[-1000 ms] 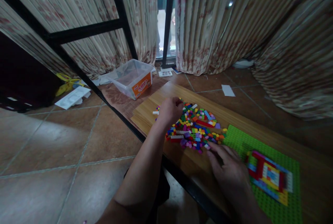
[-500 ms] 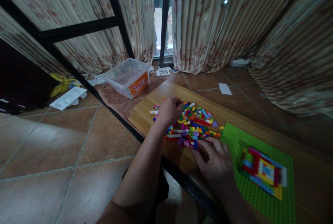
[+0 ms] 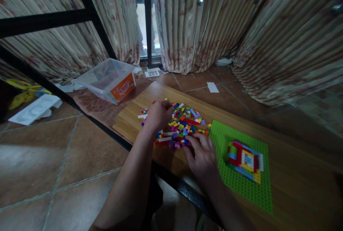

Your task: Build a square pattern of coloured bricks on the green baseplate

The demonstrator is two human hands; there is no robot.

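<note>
– So, in the head view, where are the small multicoloured plastic bricks (image 3: 184,122)?
– Heaped on the brown wooden tabletop (image 3: 136,107), beside the square green studded baseplate (image 3: 218,134).
– And the grips?
– The left hand (image 3: 160,114) curls over the heap, contents hidden. The right hand (image 3: 202,156) makes a narrow pinch at the near edge; whether on a brick, I can't tell.
– Any advice?
– Probably spread the bricks thin and pinch one at a time.

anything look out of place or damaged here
A white paper sheet lies on the tiled floor beyond the wooden table, and a white molded piece lies at far left; both look like stray litter. The building bricks are spread loose, but no damage shows.
</note>
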